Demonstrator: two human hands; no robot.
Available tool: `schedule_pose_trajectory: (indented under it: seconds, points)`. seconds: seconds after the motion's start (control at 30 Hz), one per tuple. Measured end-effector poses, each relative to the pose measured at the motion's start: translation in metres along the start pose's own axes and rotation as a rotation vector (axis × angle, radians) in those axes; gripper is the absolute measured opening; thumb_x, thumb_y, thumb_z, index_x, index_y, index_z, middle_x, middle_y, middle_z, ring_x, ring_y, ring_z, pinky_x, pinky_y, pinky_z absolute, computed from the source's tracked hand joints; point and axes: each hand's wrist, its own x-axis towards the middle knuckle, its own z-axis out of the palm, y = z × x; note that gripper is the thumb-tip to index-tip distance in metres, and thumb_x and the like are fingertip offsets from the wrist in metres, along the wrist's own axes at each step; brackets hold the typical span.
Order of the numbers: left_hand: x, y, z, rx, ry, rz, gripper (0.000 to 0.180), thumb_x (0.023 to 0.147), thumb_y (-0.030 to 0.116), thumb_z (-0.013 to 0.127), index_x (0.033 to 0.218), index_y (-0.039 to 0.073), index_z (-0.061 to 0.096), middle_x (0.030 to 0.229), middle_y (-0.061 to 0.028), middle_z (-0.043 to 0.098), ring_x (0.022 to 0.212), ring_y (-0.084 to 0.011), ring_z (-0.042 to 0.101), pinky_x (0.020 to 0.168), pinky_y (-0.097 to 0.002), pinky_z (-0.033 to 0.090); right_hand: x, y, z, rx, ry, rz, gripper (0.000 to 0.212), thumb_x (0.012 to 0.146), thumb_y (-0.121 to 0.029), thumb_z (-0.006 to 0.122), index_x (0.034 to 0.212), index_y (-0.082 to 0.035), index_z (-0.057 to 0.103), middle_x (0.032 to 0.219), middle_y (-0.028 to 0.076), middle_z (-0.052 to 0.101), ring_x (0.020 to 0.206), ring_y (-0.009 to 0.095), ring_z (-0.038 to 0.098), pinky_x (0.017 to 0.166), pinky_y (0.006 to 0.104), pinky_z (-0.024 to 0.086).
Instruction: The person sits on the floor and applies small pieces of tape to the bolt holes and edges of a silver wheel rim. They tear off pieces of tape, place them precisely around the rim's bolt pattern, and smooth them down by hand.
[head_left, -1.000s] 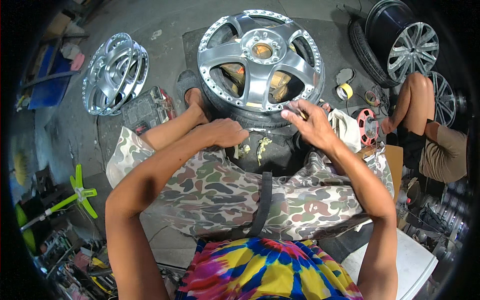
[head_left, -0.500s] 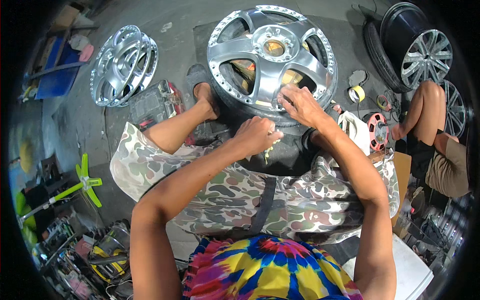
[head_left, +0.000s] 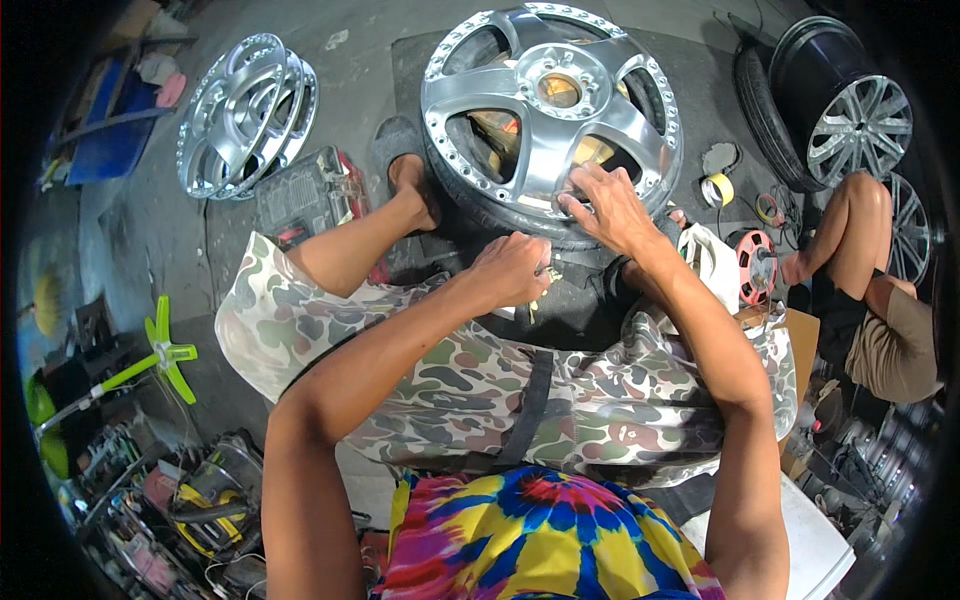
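Observation:
A polished silver wheel rim [head_left: 540, 130], with wide spokes and small holes around its lip, lies face up on a tire in front of me. My right hand [head_left: 618, 212] rests at its near right side. The fingers are bent and the thumb stands apart, touching the metal by a spoke and the lip. Just below the near edge, my left hand [head_left: 510, 270] is closed around a crumpled bunch of pale yellowish strips [head_left: 542, 288]. Some ends poke out under the fingers; their material is unclear, and most of the bunch is hidden.
More silver wheel faces [head_left: 248, 118] stand at the far left beside a grey toolbox [head_left: 300, 195]. A roll of yellow tape [head_left: 716, 190] and a red reel [head_left: 755, 266] lie right of the rim. Another person's bent leg [head_left: 850, 225] shows near a black wheel [head_left: 812, 70].
My right thumb and forefinger have spread slightly apart at the rim's near edge. The left hand stays closed on the pale strips, turned a little. The whole view has shifted slightly.

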Motion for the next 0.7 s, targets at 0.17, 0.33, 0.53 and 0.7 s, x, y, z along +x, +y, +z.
schedule_pose_trajectory:
  seconds: [0.17, 0.33, 0.53, 0.7]
  points:
    - [-0.001, 0.0, 0.002, 0.075, 0.157, -0.048, 0.052, 0.094, 0.02, 0.073, 0.14, 0.001, 0.059, 0.088, -0.0214, 0.074, 0.091, -0.0466, 0.073, 0.086, -0.0549, 0.057, 0.001, -0.003, -0.001, -0.014, 0.007, -0.024, 0.035, 0.103, -0.032, 0.067, 0.123, -0.004, 0.067, 0.13, 0.023, 0.068, 0.117, 0.039, 0.067, 0.1, 0.0508, 0.045]
    - [0.002, 0.004, -0.004, 0.068, 0.129, -0.091, 0.068, 0.096, 0.022, 0.071, 0.155, -0.001, 0.047, 0.092, -0.0243, 0.075, 0.093, -0.0483, 0.072, 0.088, -0.0573, 0.056, 0.001, -0.005, -0.003, -0.016, 0.016, -0.053, 0.031, 0.102, -0.03, 0.067, 0.121, -0.006, 0.068, 0.129, 0.02, 0.068, 0.116, 0.039, 0.067, 0.1, 0.0518, 0.044]
    - [0.002, 0.001, -0.001, 0.111, 0.159, -0.019, 0.073, 0.097, 0.021, 0.07, 0.16, -0.001, 0.041, 0.096, -0.0276, 0.074, 0.092, -0.05, 0.072, 0.089, -0.0587, 0.055, 0.006, -0.008, -0.007, -0.027, -0.04, -0.06, 0.033, 0.1, -0.03, 0.067, 0.124, -0.007, 0.068, 0.127, 0.019, 0.068, 0.116, 0.039, 0.067, 0.101, 0.0528, 0.043]
    - [0.005, 0.01, -0.007, 0.146, 0.088, -0.06, 0.074, 0.098, 0.022, 0.07, 0.162, 0.0, 0.04, 0.094, -0.0286, 0.073, 0.091, -0.0495, 0.072, 0.088, -0.0584, 0.056, 0.007, 0.001, 0.002, -0.059, -0.019, -0.101, 0.038, 0.099, -0.032, 0.066, 0.128, -0.007, 0.069, 0.123, 0.018, 0.069, 0.115, 0.038, 0.067, 0.099, 0.0528, 0.042]
